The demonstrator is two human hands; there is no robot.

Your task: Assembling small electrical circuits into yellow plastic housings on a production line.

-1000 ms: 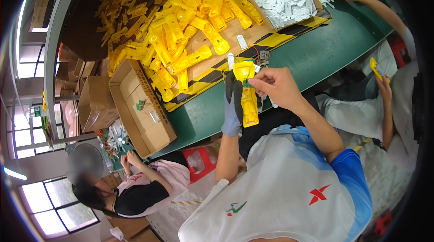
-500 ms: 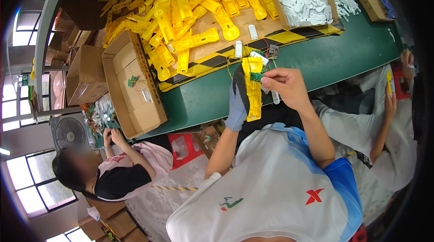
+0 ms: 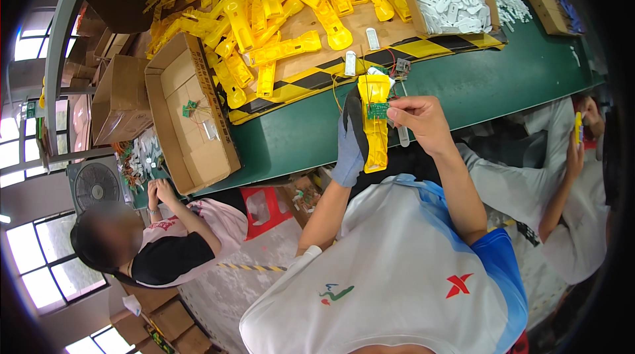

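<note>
Right fingers: thumb and index finger of the bare right hand [image 3: 426,122] pinch the right end of a green circuit board [image 3: 378,111]; the other fingers curl in behind.
Left fingers: the gloved left hand [image 3: 350,145] grips a long yellow housing [image 3: 376,145] along its left side, the dark thumb part against the edge; its other fingertips are hidden behind.
Green circuit board: in front of the upper half of the yellow housing; whether it touches cannot be told.
Yellow housing: upright in the view, above the near edge of the green surface [image 3: 284,149].
Wired parts: a white piece [image 3: 380,73] lies at the housing's top, partly covered; a small metallic part [image 3: 402,65] with red wire lies just beyond.
Pale strip: a narrow strip [image 3: 404,135] shows below the right hand, its upper part obscured.
Beyond the striped tape [image 3: 291,92]: a heap of yellow housings [image 3: 264,20], cut off by the upper edge, and a carton of white pieces.
Left side: an open cardboard box [image 3: 218,162] holds small green boards with wires, too small to make out.
Change: half a second ago the board looks more slanted; now its face shows more squarely.
</note>
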